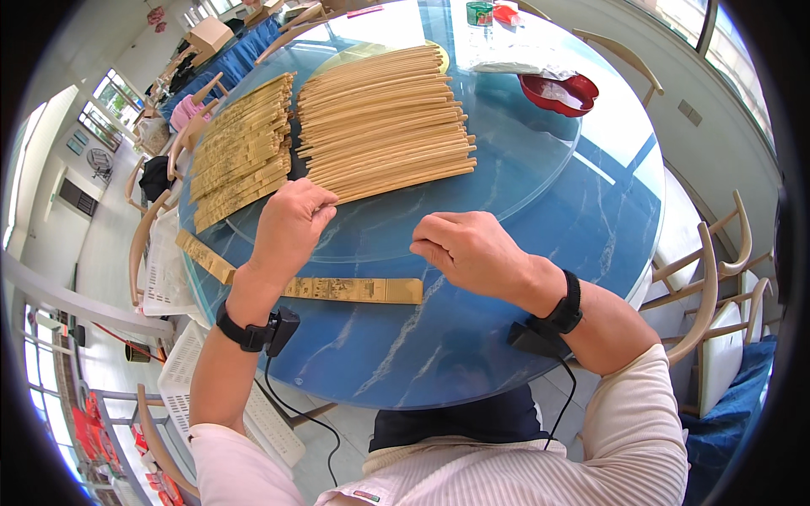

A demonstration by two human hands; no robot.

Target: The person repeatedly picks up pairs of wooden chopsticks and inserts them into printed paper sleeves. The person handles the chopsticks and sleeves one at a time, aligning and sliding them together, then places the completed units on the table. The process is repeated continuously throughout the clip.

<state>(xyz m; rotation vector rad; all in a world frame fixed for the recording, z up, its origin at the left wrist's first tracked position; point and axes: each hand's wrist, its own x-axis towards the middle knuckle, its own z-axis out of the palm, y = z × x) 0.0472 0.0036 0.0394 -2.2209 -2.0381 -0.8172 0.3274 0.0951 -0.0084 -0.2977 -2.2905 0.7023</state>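
Note:
A wide stack of pale wooden chopsticks (pixel 384 118) lies on the glass turntable. To its left is a pile of gold printed paper sleeves (pixel 240 148). My left hand (pixel 291 221) is closed, its fingertips at the near left ends of the chopsticks; whether they grip one is hidden. My right hand (pixel 472 253) hovers over the table, right of the left hand, with thumb and fingers pinched together; anything between them is too small to see. Nearer me lies a flat gold sleeve (pixel 354 289). Another gold strip (pixel 205 255) slants at the table's left edge, beyond my left forearm.
The round blue marbled table (pixel 371 354) carries a red dish (pixel 561 94), a crumpled plastic bag (pixel 525 61) and a green can (pixel 479 13) at the far right. Wooden chairs (pixel 709 287) surround it. White plastic crates (pixel 181 371) stand at left. Cables hang from both wristbands.

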